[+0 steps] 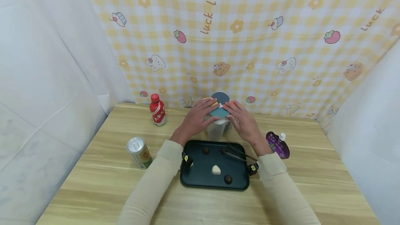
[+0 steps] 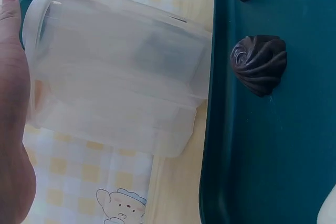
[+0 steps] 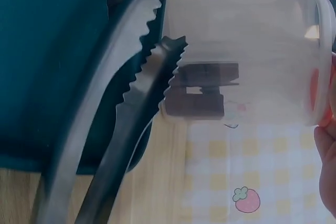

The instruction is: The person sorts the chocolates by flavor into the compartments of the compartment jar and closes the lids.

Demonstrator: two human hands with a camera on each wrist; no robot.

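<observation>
A frosted clear plastic container [image 1: 215,132] stands behind the tray, its lid [image 1: 220,112] split into teal, dark blue and orange sections. My left hand [image 1: 200,115] lies over the lid's left side, fingers extended across the top and thumb toward the front edge. On the right side my right hand [image 1: 245,122] rests the same way, its fingertips close to the left hand's. Dark brown pieces [image 3: 202,103] show through the container wall in the right wrist view. Metal tongs [image 3: 123,85] lie across the tray's right side, touched by neither hand.
A dark green tray [image 1: 203,182] holds dark swirled chocolates [image 2: 258,64] and a white piece [image 1: 216,169]. To the left stand a can [image 1: 139,152] and a red bottle [image 1: 158,109]. A purple spouted pouch [image 1: 277,145] lies right. A patterned cloth [image 1: 200,51] hangs behind.
</observation>
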